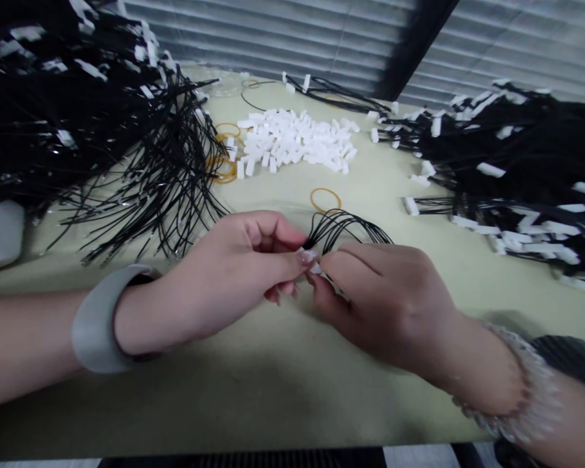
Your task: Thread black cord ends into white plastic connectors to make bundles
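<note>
My left hand (238,273) pinches a small white connector (309,252) between thumb and fingers, near the middle of the view. Close against it, my right hand (390,299) is closed with its fingertips at the connector and the wires. A looped bundle of thin black wires (346,224) rises behind the fingertips and runs behind my right hand. Fingers cover most of the connector, so how the wires sit in it is hidden.
Loose white connectors (297,140) lie beyond the hands, near yellow rubber bands (325,199). Black wires (160,175) heap at left beside a white container (0,234). Wires with white connectors (517,156) pile at right. Blinds (292,36) stand behind the table (273,396).
</note>
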`<act>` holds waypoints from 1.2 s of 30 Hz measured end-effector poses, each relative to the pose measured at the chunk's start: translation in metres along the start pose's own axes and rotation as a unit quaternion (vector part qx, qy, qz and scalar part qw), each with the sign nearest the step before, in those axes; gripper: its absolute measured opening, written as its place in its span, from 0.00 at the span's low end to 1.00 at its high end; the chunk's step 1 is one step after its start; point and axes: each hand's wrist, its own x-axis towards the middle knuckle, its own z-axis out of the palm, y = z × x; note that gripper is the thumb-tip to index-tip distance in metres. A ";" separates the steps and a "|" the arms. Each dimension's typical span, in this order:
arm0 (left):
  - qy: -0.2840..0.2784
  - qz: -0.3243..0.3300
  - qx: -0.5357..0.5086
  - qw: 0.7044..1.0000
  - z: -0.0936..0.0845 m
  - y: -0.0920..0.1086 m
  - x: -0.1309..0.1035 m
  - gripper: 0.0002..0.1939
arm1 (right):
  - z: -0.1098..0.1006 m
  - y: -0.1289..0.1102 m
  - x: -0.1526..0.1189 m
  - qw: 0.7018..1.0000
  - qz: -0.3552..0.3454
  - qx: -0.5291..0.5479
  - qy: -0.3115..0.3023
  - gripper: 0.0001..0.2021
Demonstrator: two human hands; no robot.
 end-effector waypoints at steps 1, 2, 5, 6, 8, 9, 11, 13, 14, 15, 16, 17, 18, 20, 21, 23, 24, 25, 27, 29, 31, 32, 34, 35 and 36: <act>-0.001 0.001 0.002 1.000 0.000 0.000 0.000 0.03 | 0.000 0.000 0.000 1.000 -0.006 -0.003 -0.001 0.11; -0.002 0.002 0.004 1.000 0.000 0.000 0.000 0.04 | -0.001 -0.001 0.001 1.000 -0.010 -0.007 -0.005 0.10; -0.003 0.000 0.013 1.000 -0.001 0.000 0.000 0.04 | -0.002 -0.002 0.002 1.000 -0.019 -0.016 -0.010 0.10; -0.002 -0.002 0.014 1.000 -0.001 0.000 0.000 0.04 | -0.003 -0.002 0.002 1.000 -0.021 -0.019 -0.009 0.10; 0.000 -0.001 0.010 1.000 -0.001 -0.001 0.000 0.05 | -0.002 -0.001 0.001 1.000 -0.022 -0.021 -0.007 0.10; 0.004 0.002 0.006 1.000 -0.001 -0.001 0.000 0.05 | -0.002 -0.001 0.001 1.000 -0.016 -0.020 -0.010 0.10; 0.014 0.009 -0.004 1.000 -0.001 -0.002 0.000 0.05 | -0.001 -0.001 0.000 1.000 0.007 -0.016 -0.012 0.11; 0.021 0.013 -0.011 1.000 -0.001 -0.003 0.000 0.05 | -0.001 0.000 -0.001 0.999 0.035 -0.012 0.002 0.11; 0.024 0.012 -0.013 1.000 0.000 -0.003 0.000 0.05 | -0.001 0.000 -0.001 0.999 0.045 -0.013 0.013 0.12; 0.024 0.012 -0.014 1.000 -0.001 -0.003 0.000 0.05 | -0.001 0.000 -0.001 0.998 0.050 -0.013 0.023 0.12; 0.024 0.011 -0.014 1.000 -0.001 -0.003 0.000 0.05 | -0.002 0.000 -0.001 0.998 0.052 -0.013 0.024 0.12; 0.022 0.012 -0.014 1.000 -0.001 -0.003 0.000 0.05 | -0.002 -0.001 -0.001 0.998 0.052 -0.014 0.019 0.11; 0.020 0.013 -0.015 1.000 -0.001 -0.003 0.000 0.04 | -0.003 -0.001 0.000 0.999 0.049 -0.014 0.011 0.11; 0.015 0.019 -0.013 1.000 -0.001 -0.004 0.000 0.04 | -0.003 -0.001 0.000 0.999 0.035 -0.015 -0.003 0.10; 0.014 0.021 -0.011 1.000 -0.001 -0.005 0.000 0.04 | -0.002 -0.001 0.001 0.999 0.026 -0.018 -0.002 0.10; 0.017 0.023 -0.003 1.000 -0.001 -0.005 0.001 0.04 | -0.001 -0.001 0.001 1.000 0.007 -0.027 0.005 0.10; 0.018 0.023 -0.001 1.000 -0.001 -0.005 0.001 0.04 | 0.000 -0.002 0.001 0.999 0.001 -0.033 0.004 0.10; 0.019 0.024 0.000 1.000 -0.001 -0.006 0.002 0.04 | 0.000 -0.002 0.002 0.999 -0.003 -0.037 0.001 0.10; 0.018 0.028 -0.002 0.999 -0.001 -0.006 0.002 0.04 | 0.001 -0.003 0.002 0.999 -0.008 -0.042 -0.008 0.10; 0.017 0.034 -0.004 0.999 -0.001 -0.006 0.002 0.04 | 0.001 -0.003 0.002 0.999 -0.010 -0.039 -0.006 0.10; 0.021 0.037 -0.006 0.999 -0.001 -0.007 0.002 0.04 | 0.000 -0.002 0.002 1.000 -0.011 -0.027 -0.003 0.09; 0.023 0.037 -0.008 0.999 -0.001 -0.007 0.002 0.04 | -0.001 -0.001 0.001 1.000 -0.009 -0.018 -0.006 0.10; 0.025 0.040 -0.009 0.999 -0.001 -0.007 0.002 0.04 | -0.004 0.003 0.000 1.000 0.011 0.011 -0.021 0.10; 0.024 0.041 -0.009 0.999 -0.002 -0.007 0.001 0.04 | -0.006 0.006 0.000 0.999 0.027 0.035 -0.026 0.10; 0.022 0.040 -0.008 0.999 -0.002 -0.007 0.002 0.04 | -0.008 0.008 -0.001 0.996 0.045 0.065 -0.032 0.10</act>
